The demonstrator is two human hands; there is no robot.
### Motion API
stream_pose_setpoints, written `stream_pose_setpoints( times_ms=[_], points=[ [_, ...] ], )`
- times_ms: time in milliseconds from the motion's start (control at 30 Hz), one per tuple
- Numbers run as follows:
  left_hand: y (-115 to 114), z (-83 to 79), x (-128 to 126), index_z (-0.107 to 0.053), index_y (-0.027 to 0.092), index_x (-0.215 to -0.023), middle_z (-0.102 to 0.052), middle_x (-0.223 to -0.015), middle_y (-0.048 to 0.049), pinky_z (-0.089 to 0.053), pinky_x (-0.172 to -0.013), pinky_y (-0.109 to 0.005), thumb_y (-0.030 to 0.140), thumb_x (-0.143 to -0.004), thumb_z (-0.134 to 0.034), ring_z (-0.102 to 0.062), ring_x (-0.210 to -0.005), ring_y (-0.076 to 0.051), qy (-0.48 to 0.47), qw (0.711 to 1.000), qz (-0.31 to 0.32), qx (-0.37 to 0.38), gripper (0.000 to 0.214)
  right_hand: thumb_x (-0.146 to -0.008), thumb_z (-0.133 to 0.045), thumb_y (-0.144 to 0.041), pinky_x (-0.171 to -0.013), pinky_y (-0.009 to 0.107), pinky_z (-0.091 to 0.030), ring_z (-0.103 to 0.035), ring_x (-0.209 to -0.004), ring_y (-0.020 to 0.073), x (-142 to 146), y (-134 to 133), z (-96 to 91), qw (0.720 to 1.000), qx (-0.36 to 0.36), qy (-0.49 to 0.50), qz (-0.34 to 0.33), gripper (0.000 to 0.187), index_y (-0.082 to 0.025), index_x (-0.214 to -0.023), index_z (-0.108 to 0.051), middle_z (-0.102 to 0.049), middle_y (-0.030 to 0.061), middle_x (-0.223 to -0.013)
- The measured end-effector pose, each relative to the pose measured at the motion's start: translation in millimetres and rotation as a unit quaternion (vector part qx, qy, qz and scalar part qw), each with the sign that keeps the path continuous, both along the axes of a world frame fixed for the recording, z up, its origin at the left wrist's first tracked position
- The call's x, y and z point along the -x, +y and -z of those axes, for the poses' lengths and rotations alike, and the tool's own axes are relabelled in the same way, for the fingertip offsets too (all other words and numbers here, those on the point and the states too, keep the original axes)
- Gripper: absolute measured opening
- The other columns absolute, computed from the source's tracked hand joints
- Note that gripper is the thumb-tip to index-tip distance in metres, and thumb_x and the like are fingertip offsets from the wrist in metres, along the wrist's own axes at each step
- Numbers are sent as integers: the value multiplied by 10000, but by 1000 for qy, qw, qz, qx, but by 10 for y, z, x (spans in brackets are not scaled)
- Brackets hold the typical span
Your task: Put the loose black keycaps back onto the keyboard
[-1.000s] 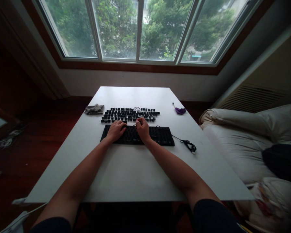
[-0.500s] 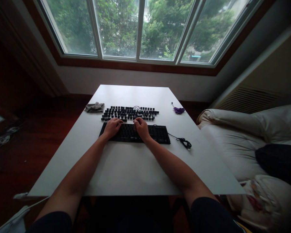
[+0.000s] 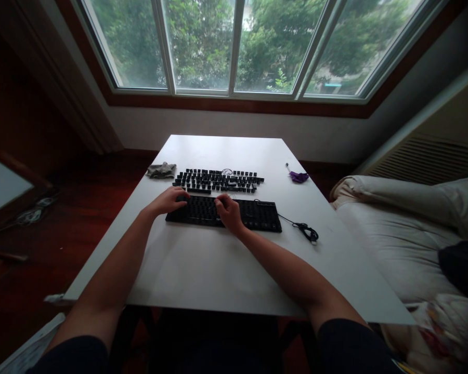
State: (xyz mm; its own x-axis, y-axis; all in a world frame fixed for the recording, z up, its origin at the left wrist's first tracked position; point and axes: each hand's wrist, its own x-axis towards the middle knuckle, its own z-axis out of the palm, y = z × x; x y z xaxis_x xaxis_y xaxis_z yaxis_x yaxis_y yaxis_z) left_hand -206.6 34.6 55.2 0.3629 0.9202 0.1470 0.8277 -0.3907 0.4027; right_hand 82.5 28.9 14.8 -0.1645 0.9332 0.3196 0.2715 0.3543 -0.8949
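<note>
A black keyboard [image 3: 257,214] lies across the middle of the white table [image 3: 203,270]. Behind it, several loose black keycaps [image 3: 218,181] are laid out in rows. My left hand [image 3: 167,200] rests on the keyboard's far left corner with its fingers curled over the edge. My right hand [image 3: 228,210] sits on the middle of the keyboard, its fingers pinched together; what they hold is too small to make out.
A grey cloth [image 3: 161,170] lies left of the keycaps, and a small wire loop [image 3: 227,171] lies behind them. A purple item [image 3: 298,176] is at the right. The keyboard's coiled cable [image 3: 306,230] trails right. Pale bedding [image 3: 398,228] borders the table's right side.
My left hand has slid from the keyboard's middle-left to its far left corner. My right hand has drawn back slightly toward me. The camera view has turned a little to the left.
</note>
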Motion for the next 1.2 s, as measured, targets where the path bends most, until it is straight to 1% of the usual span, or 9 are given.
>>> stream_pose_setpoints(
  times_ms=[100, 200, 333, 433, 633, 733, 900, 1067, 1200],
  points=[
    [-55, 94, -3, -731, 291, -1183, -628, -1330, -77, -408, -1135, -451, 409, -803, -701, -529, -1265, -294, 14, 1000, 21, 3, 399, -915, -506, -472, -550, 229, -394, -493, -530, 128, -66, -16, -3, 1000, 4, -3, -5, 292, -205, -891, -624, -507, -44, -568],
    [-79, 192, -14, -697, 298, -1259, -543, -1445, -81, -380, -1167, -462, 383, -780, -724, -455, -1353, -311, 23, 999, 39, -3, 487, -909, -513, -461, -538, 228, -382, -483, -525, 126, -175, -41, 2, 1000, 2, -6, -9, 281, -204, -888, -625, -509, -42, -566],
    [-102, 239, -72, -692, 289, -1261, -523, -1464, -84, -371, -1178, -479, 327, -772, -709, -427, -1378, -325, 32, 998, 42, -21, 491, -902, -517, -455, -534, 229, -377, -479, -529, 126, -329, -77, 11, 1000, 7, -17, -12, 278, -202, -871, -625, -512, -36, -573],
    [-145, 241, -141, -688, 285, -1262, -523, -1469, -80, -359, -1193, -483, 291, -777, -683, -422, -1385, -323, 37, 998, 35, -31, 485, -902, -510, -460, -530, 231, -378, -475, -527, 126, -415, -90, 22, 1000, 17, -5, 10, 285, -200, -862, -620, -517, -33, -581],
    [-293, 282, -287, -687, 261, -1257, -557, -1446, -70, -364, -1194, -499, 211, -786, -616, -442, -1373, -314, 27, 998, 9, -60, 479, -906, -520, -451, -524, 229, -363, -460, -526, 122, -438, -118, 69, 1000, 5, 1, 9, 275, -199, -866, -623, -518, -32, -585],
    [-359, 315, -352, -704, 259, -1217, -591, -1404, -69, -383, -1177, -506, 182, -807, -588, -459, -1356, -306, 12, 997, -4, -79, 433, -908, -520, -449, -519, 227, -351, -446, -527, 119, -423, -131, 98, 1000, 6, -24, -3, 275, -198, -875, -629, -514, -33, -592],
    [-409, 305, -455, -733, 239, -1063, -665, -1247, -65, -453, -1072, -461, 178, -854, -577, -543, -1200, -271, -3, 993, 37, -114, 268, -909, -523, -444, -519, 228, -340, -425, -534, 117, -420, -119, 127, 1000, -12, -23, -9, 280, -191, -862, -632, -492, -32, -593],
    [-447, 196, -479, -722, 228, -935, -703, -940, -54, -476, -875, -375, 209, -885, -580, -583, -926, -228, 43, 994, 57, -88, 151, -901, -536, -426, -516, 233, -326, -412, -529, 115, -409, -107, 136, 1000, -14, -20, -12, 258, -191, -855, -631, -477, -35, -591],
    [-476, 118, -392, -717, 229, -919, -698, -913, -46, -455, -814, -339, 242, -898, -578, -597, -882, -211, 64, 995, 54, -62, 140, -908, -540, -426, -513, 235, -318, -397, -524, 113, -408, -105, 156, 999, -14, -21, -20, 255, -193, -858, -629, -450, -42, -582]
  ],
)
